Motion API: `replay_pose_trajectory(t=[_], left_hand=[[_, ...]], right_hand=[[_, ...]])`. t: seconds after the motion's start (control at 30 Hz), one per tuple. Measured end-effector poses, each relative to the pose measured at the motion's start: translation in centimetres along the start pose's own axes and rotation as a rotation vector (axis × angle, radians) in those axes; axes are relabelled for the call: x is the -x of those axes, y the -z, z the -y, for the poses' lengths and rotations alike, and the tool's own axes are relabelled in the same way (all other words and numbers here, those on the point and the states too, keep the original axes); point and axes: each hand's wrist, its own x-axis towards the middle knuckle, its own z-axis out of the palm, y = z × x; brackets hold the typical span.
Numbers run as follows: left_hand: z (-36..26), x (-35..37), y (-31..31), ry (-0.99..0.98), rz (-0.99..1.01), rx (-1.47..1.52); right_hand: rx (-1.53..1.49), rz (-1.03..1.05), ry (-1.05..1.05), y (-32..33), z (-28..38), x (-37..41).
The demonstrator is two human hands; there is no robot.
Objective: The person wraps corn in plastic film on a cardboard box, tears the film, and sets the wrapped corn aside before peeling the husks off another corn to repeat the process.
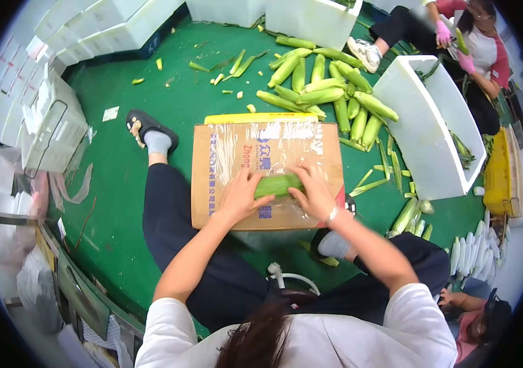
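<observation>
Carton (225, 208) shows red "Zhong", blue Chinese characters including 众, 公司 and 膜; other print lost under glare. Green corn ear (278, 185), somewhat blurred, lies crosswise over carton top, between left hand (240, 195) and right hand (316, 193). Hands apart, one at each end of ear, fingers and thumbs around it.

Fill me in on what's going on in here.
The person's left hand and right hand hold a green ear of corn between them, over a cardboard box. More ears in green husks lie piled on the green floor beyond it. At upper right, a co-worker in pink gloves holds another ear.
</observation>
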Motion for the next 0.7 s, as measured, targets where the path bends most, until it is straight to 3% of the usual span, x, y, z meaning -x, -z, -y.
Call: replay_pose_trajectory(t=[0.07, 0.13, 0.23, 0.3, 0.33, 0.4, 0.47, 0.53, 0.57, 0.63, 0.7], left_hand=[[-0.3, -0.5, 1.5, -0.081, 0.122, -0.100], [0.5, -0.8, 1.6, -0.201, 0.172, -0.195], [-0.6, -1.8, 3.9, -0.276, 0.255, -0.262], [-1.4, -0.8, 3.4, -0.236, 0.343, -0.245], [-0.8, -0.3, 2.1, -0.225, 0.382, -0.198], [-2.6, 0.8, 2.1, -0.216, 0.433, -0.167], [-1.0, 4.1, 0.5, -0.441, 0.470, -0.189], [0.7, 5.1, 0.5, -0.456, 0.393, 0.009], [-0.1, 4.4, 1.5, -0.483, 0.391, -0.005], [-2.2, 3.4, 3.3, -0.321, 0.026, -0.081], [0.2, 2.0, 1.6, -0.260, -0.074, -0.181]], right_hand=[[0.044, 0.075, -0.228, 0.9, 2.4, 3.6], [0.250, 0.040, -0.101, -0.1, 2.5, 6.3], [0.271, -0.104, 0.046, 0.2, -3.2, 7.7], [0.194, -0.212, -0.292, 2.4, -4.1, 7.2], [0.199, -0.235, -0.284, 2.9, -3.8, 6.4], [-0.038, -0.480, -0.436, 2.9, -1.8, 4.7], [0.091, 0.086, -0.462, -0.5, 3.1, 7.6], [0.203, -0.070, -0.100, -3.1, 6.1, 10.2], [0.215, -0.097, -0.105, -3.2, 5.9, 9.1], [0.146, 0.090, -0.306, -3.2, 5.3, 6.6], [0.207, -0.114, -0.358, -4.8, 2.5, 1.9]])
